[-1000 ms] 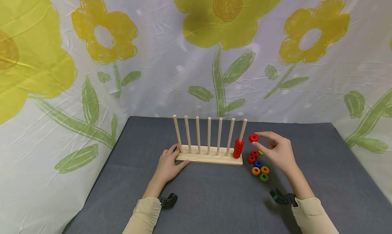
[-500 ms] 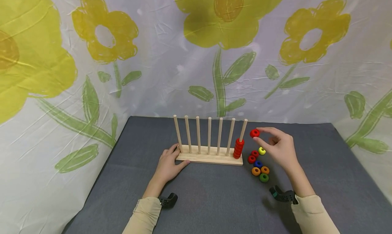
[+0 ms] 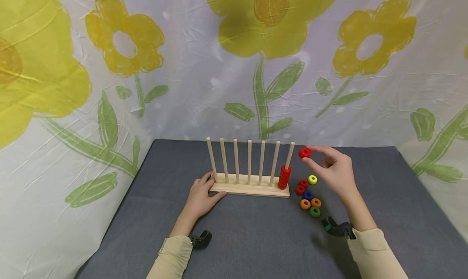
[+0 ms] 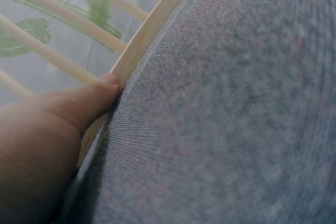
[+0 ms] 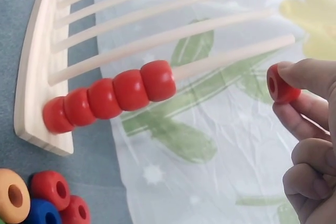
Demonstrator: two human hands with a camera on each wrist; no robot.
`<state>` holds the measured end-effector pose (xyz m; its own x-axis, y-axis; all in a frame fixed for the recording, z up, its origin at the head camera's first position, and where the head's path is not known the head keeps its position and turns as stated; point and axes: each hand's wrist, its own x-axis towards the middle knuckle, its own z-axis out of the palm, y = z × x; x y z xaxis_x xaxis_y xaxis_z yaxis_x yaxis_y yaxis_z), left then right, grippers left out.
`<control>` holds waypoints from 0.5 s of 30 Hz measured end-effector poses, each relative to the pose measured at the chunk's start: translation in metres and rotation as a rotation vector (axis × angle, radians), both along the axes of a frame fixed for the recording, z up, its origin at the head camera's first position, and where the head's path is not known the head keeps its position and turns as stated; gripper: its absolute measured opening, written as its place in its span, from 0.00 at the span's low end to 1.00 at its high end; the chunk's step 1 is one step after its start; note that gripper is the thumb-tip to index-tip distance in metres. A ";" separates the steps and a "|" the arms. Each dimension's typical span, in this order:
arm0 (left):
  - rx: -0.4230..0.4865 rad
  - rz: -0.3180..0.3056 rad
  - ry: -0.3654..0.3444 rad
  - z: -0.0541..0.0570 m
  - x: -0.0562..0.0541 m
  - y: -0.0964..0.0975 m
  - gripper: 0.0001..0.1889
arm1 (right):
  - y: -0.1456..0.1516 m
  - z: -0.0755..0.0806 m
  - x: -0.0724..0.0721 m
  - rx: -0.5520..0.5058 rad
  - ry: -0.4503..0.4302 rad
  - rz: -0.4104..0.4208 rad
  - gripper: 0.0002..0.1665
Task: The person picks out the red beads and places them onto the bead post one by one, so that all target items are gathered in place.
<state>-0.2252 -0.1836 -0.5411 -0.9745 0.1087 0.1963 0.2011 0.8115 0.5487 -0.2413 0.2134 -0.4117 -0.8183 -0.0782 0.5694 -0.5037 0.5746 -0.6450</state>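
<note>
A wooden peg rack (image 3: 256, 191) with a row of upright pegs stands on the table. My left hand (image 3: 200, 197) grips its left end, thumb along the base's front edge, the other fingers around the far side. In the left wrist view the thumb (image 4: 89, 100) presses on that edge. A stack of red beads (image 3: 284, 177) fills the lower part of the rightmost peg. Between thumb and fingertips my right hand (image 3: 334, 171) pinches one red bead (image 3: 304, 153). It is up in the air, right of that peg's tip and apart from it, as the right wrist view also shows.
Loose beads lie right of the rack: a yellow bead (image 3: 312, 180), two red, a blue bead (image 3: 308, 195), two orange and a green bead (image 3: 315, 212). The dark grey tabletop (image 3: 252, 238) ends at a flower-printed cloth backdrop (image 3: 190, 88) behind and at the sides.
My right hand has lifted the red bead higher, close to the level of the peg tips. The yellow bead has come into full view below it. My left hand and the rack stay put.
</note>
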 end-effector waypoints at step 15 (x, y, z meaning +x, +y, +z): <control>0.003 -0.001 0.004 0.000 0.001 0.000 0.38 | -0.007 0.013 0.000 -0.021 0.057 0.014 0.21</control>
